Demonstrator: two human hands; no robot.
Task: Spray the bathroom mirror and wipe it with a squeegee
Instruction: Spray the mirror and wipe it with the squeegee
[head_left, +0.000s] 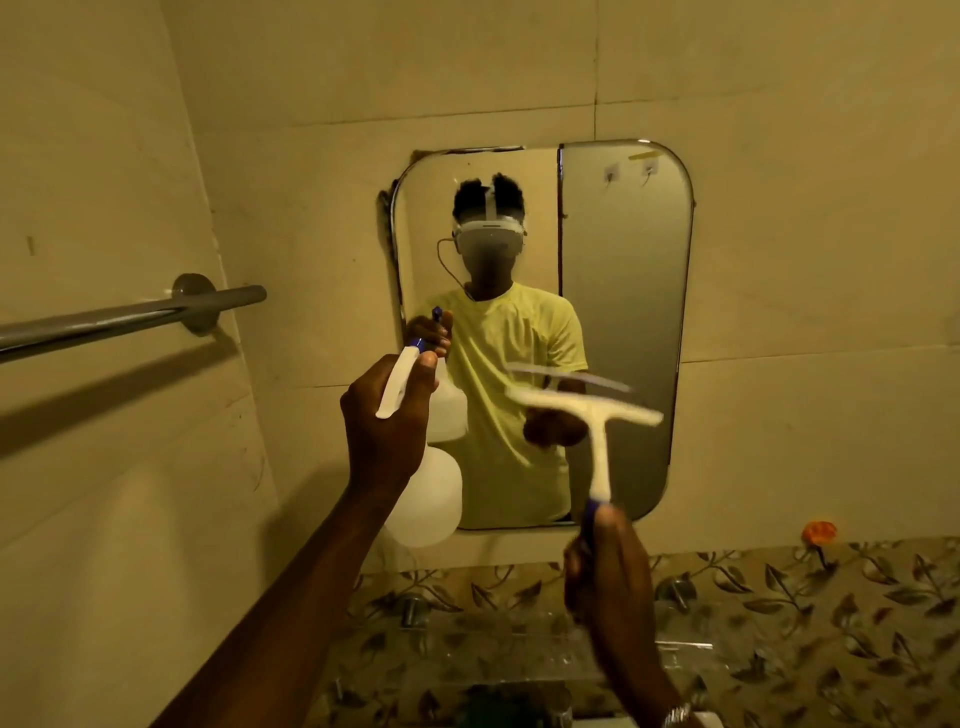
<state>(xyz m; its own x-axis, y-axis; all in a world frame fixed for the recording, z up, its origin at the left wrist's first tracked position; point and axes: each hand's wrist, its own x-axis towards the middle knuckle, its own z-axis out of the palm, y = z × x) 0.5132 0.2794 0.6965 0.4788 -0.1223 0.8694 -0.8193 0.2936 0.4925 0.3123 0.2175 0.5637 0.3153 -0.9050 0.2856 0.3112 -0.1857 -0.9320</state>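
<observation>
The left hand (382, 415) is raised in front of the mirror (623, 312), fingers wrapped round the neck and trigger head of a white spray bottle (431, 499) w/ a blue collar and nozzle. The bottle's round translucent body hangs below the hand, over the mirror's lower-left corner, nozzle end toward the glass. Grip is closed on the bottle; whether a finger is pressing the trigger can't be told.

The right hand (605, 561) is lower and nearer, closed round the blue grip of a white squeegee (597, 415). Handle stands upright, tilted slightly left; the T-shaped blade head sits at the top, slanting down to the right, in front of the lower-middle of the mirror. Blade is motion-blurred — can't tell if it touches the glass. A metal watch band (675, 716) shows at the right wrist, bottom edge of view.

The mirror is a rounded rectangle fixed to the beige tiled far wall (779, 104), w/ a vertical seam splitting it into a wider left part and a narrower right part. Its reflection shows a person in a yellow-green T-shirt wearing a white headset, holding the same bottle and squeegee.

At left, a chrome towel bar (130, 317) juts from a round mount on the left wall and casts a shadow below it. Under the mirror runs a band of leaf-patterned tile (779, 623) w/ two metal fittings on it — the left one (413, 610) near the left forearm, the right one (675, 590) just right of the right hand. A small orange object (820, 532) sits at the band's top edge, right of the mirror; too blurred to identify.
</observation>
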